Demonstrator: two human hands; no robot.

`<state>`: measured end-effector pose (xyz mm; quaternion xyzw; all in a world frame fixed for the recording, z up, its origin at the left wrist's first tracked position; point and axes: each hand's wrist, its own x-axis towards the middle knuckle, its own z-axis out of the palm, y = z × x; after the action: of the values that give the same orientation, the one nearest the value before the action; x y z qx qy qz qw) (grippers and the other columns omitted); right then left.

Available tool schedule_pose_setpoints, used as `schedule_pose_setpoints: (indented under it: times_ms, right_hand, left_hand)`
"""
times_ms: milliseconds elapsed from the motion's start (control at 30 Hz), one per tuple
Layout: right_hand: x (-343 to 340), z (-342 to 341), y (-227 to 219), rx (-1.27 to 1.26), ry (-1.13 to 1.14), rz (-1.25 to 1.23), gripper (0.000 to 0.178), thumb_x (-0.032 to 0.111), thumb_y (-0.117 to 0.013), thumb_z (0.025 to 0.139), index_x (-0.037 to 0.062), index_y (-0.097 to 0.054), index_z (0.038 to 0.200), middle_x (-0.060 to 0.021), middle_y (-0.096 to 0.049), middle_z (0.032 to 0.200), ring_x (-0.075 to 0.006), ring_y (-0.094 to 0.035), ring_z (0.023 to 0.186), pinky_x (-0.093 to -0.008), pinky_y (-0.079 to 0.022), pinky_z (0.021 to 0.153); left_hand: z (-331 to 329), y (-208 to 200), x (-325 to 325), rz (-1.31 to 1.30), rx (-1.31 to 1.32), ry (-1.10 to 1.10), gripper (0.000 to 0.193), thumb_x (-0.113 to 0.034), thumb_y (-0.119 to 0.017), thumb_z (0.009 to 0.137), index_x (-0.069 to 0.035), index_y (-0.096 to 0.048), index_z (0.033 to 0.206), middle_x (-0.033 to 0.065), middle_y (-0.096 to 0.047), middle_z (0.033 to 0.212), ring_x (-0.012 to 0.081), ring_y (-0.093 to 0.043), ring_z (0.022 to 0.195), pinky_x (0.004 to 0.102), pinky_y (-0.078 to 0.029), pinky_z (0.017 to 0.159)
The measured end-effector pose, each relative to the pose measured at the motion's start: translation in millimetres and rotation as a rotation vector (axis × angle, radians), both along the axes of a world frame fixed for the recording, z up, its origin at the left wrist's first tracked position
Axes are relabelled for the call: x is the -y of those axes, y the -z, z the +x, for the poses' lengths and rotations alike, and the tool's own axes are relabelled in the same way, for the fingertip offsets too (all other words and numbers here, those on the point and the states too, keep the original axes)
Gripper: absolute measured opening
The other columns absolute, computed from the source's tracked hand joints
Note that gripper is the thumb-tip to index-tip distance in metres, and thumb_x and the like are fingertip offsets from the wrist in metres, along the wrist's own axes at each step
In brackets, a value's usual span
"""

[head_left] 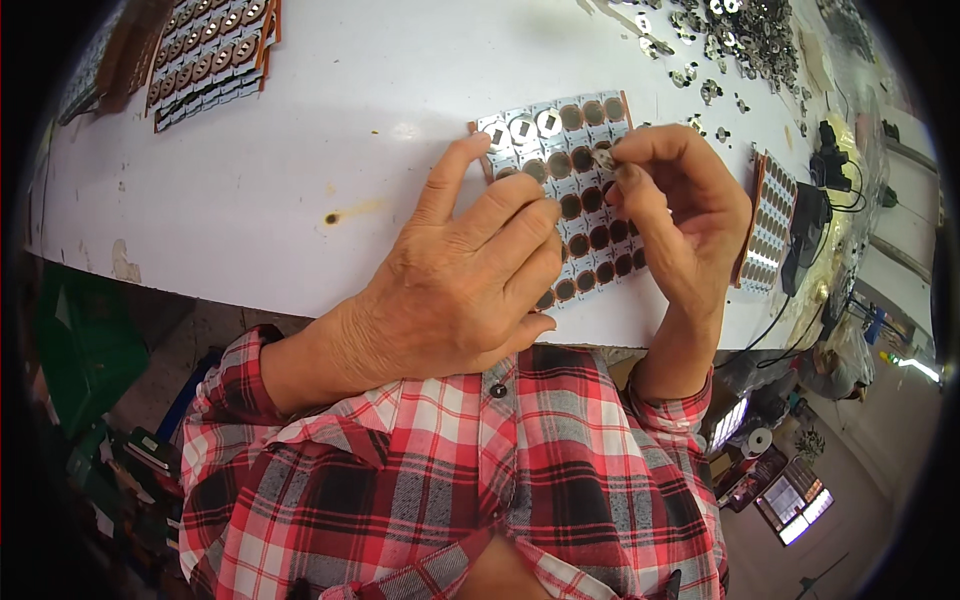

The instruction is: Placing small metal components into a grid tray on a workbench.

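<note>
A panel of small circuit boards (597, 240), white with brown edges and rows of dark round pads, lies on the white table in front of me. Three silvery metal clips (522, 130) sit on pads in its far row, at the left. My left hand (470, 250) rests over the panel's left side, fingers apart, its index fingertip beside the leftmost clip. Between thumb and index finger, my right hand (690, 200) pinches a small metal clip (602, 158) just above the second row. Part of the panel is hidden under my left hand.
A heap of loose metal clips (750, 45) spreads over the far right of the table (330, 120). Stacked panels with clips (210, 55) stand far left. Another stack of panels (768, 222) lies at the right edge, by black plugs and cables (815, 210).
</note>
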<state>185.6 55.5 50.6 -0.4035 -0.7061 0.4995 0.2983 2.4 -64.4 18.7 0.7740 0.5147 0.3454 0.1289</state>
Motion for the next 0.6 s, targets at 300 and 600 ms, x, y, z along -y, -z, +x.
schedule_pose_setpoints:
  times_ms: [300,600]
  right_hand:
    - [-22.2,-16.9,-2.4,0.269,-0.116,0.036,0.006,0.002,-0.063,0.102,-0.0009,-0.067,0.106,-0.0010,-0.065,0.077,-0.0047,-0.057,0.067,-0.0221,-0.047,0.061]
    - [-25.8,-17.8,-1.9,0.326,-0.159,0.027,0.008,0.008,-0.064,0.106,0.0027,-0.068,0.110,0.0034,-0.064,0.081,-0.0022,-0.055,0.066,-0.0187,-0.041,0.055]
  left_hand:
    - [-0.7,2.3,0.5,-0.013,0.033,0.033,0.067,-0.038,-0.087,0.053,0.004,-0.072,0.103,0.0168,-0.068,0.115,0.0314,-0.065,0.114,0.0683,-0.041,0.113]
    - [1.3,5.5,-0.1,0.008,0.063,0.014,0.059,-0.032,-0.087,0.053,0.005,-0.070,0.096,0.0217,-0.068,0.124,0.0357,-0.064,0.122,0.0690,-0.040,0.112]
